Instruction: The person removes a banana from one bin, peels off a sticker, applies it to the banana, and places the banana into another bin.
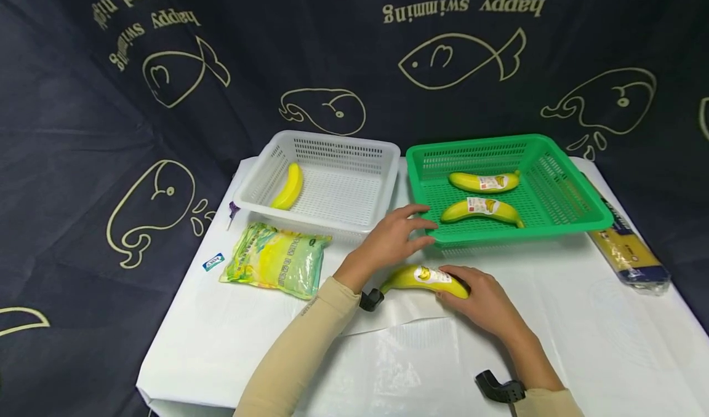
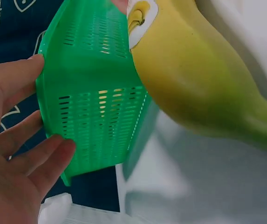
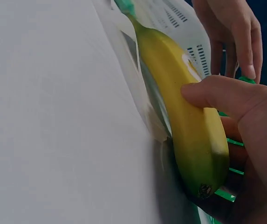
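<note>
The right hand [image 1: 487,300] curls round a banana [image 1: 423,278] lying on the white table cover [image 1: 554,343], just in front of the green basket [image 1: 576,217] — thumb over the top, a grip suited to lifting. The left hand [image 1: 393,235] rests with loose fingers against the basket's near corner, seemingly steadying it. Two bananas [image 1: 483,182] lie inside — a third banana [image 1: 289,187] in the white basket [image 1: 382,158].
</note>
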The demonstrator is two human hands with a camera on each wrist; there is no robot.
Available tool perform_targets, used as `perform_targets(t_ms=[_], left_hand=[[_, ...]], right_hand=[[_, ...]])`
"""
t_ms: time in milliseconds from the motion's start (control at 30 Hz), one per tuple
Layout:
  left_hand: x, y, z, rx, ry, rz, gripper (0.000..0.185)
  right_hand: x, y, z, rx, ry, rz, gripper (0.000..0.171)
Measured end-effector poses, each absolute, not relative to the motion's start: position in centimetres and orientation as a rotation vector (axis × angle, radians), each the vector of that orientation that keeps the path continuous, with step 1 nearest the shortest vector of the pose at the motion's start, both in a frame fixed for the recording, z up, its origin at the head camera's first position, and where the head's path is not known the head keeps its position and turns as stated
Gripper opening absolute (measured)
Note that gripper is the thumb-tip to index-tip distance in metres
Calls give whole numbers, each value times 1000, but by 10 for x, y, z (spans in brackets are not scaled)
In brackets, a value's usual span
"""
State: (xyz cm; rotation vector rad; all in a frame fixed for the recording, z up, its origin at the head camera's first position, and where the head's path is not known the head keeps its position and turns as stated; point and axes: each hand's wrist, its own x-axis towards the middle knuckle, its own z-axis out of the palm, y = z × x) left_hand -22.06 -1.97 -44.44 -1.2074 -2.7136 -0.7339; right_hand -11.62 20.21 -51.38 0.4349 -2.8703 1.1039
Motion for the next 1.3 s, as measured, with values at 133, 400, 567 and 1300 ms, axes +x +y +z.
perform_targets(t_ms=[133, 400, 567, 1300], left_hand=[[-220, -16, -444, -1201, -2698, -687, 34], [-218, -15, -443, -1162, -2713, -654, 34], [-217, -15, -444, -1158, -2704, -676, 34], [-212, -19, -457, -1159, -2678, -810, 34]], right_hand=[[-113, 210, -510, 460, -2846, 1085, 50], [-105, 239, -494, 401, -2777, 1064, 43], [-104, 249, -501, 369, -2782, 1019, 46], [-117, 293, -475, -32, -2473, 1151, 31]])
